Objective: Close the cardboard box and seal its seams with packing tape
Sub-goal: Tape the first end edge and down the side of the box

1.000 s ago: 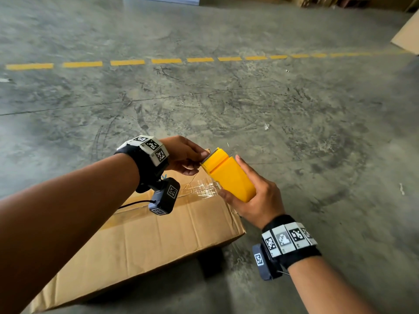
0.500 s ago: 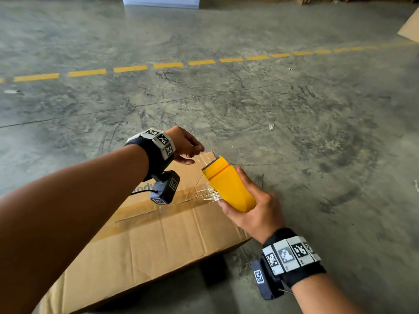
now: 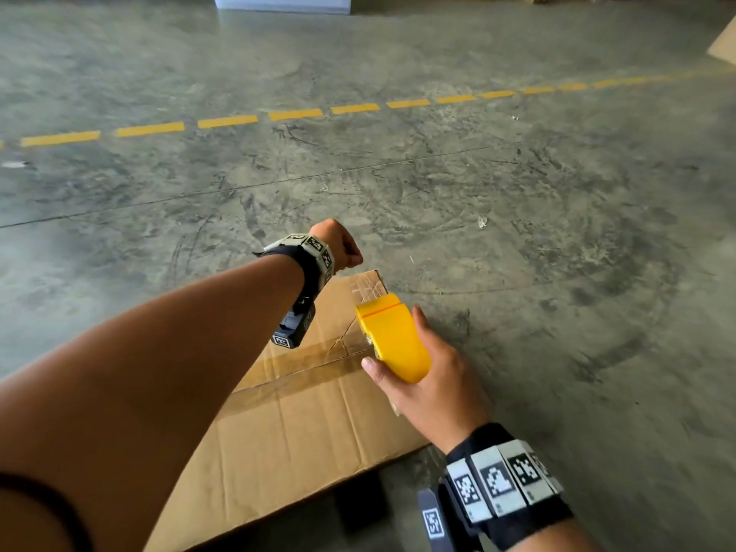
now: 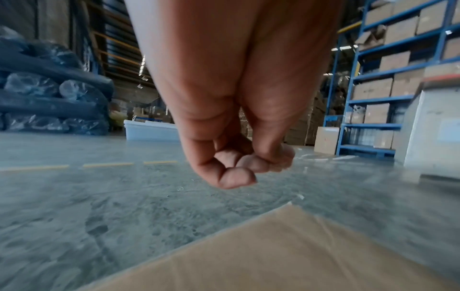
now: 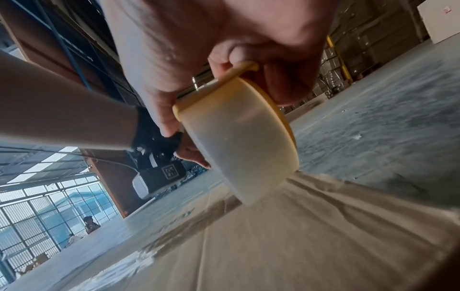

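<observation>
A flattened-looking brown cardboard box (image 3: 302, 424) lies on the concrete floor, with a strip of tape across its top. My right hand (image 3: 438, 392) grips a yellow tape dispenser (image 3: 392, 336) low over the box's far right part. The right wrist view shows its clear tape roll (image 5: 239, 141) just above the cardboard (image 5: 311, 246). My left hand (image 3: 344, 251) is past the box's far corner, fingers curled, pinching the end of the clear tape (image 3: 368, 282) that stretches back to the dispenser. In the left wrist view the left hand's fingertips (image 4: 239, 175) press together above the box edge (image 4: 286, 256).
Bare concrete floor surrounds the box, crossed by a dashed yellow line (image 3: 294, 113). Blue shelving with cartons (image 4: 398, 78) and black wrapped rolls (image 4: 49, 94) stand far off. A cardboard sheet (image 3: 723, 49) is at the far right. A person (image 5: 90, 223) sits in the distance.
My left hand has moved away from the dispenser toward the box's far corner, drawing out tape. The dispenser has tilted down and come lower over the box.
</observation>
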